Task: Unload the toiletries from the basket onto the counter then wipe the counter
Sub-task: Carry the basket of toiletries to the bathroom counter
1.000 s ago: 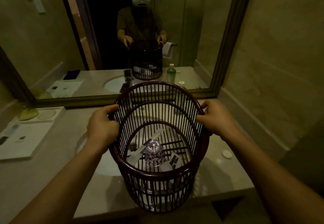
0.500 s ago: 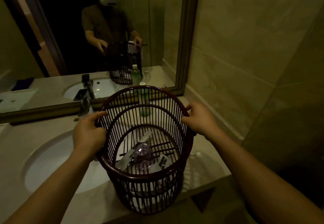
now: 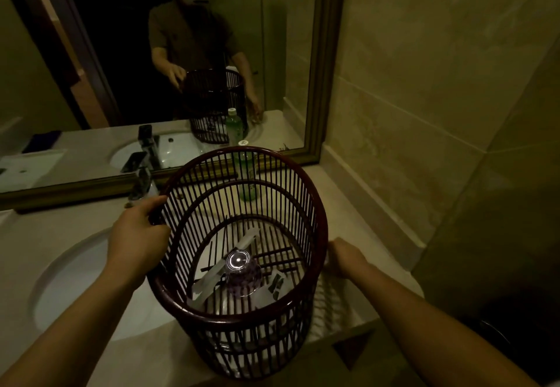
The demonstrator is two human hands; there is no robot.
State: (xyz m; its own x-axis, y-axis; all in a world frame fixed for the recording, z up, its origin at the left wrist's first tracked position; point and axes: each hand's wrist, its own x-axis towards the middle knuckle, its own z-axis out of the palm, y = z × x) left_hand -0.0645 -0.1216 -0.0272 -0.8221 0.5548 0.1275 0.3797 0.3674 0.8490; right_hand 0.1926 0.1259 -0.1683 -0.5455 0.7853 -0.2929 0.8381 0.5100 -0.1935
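A dark wooden slatted basket [image 3: 230,315] stands on the beige counter [image 3: 351,205], to the right of the sink. Inside it lie an upturned glass with a purple pattern [image 3: 242,271], a long white packet [image 3: 249,235] and a small dark-printed sachet [image 3: 277,285]. My left hand [image 3: 136,235] grips the basket's rim on its left side. My right hand [image 3: 345,258] is off the rim, low beside the basket's right wall near the counter. Its fingers are partly hidden behind the bars.
A green bottle with a white cap [image 3: 247,188] stands behind the basket by the framed mirror [image 3: 91,53]. The white sink [image 3: 75,289] and its faucet [image 3: 141,180] are at the left. A tiled wall [image 3: 424,114] closes the right side. The counter's front edge runs under the basket.
The view has swung right and the basket now rests on the counter. My right hand has let go of the rim and dropped beside the basket. My left hand still holds the rim.
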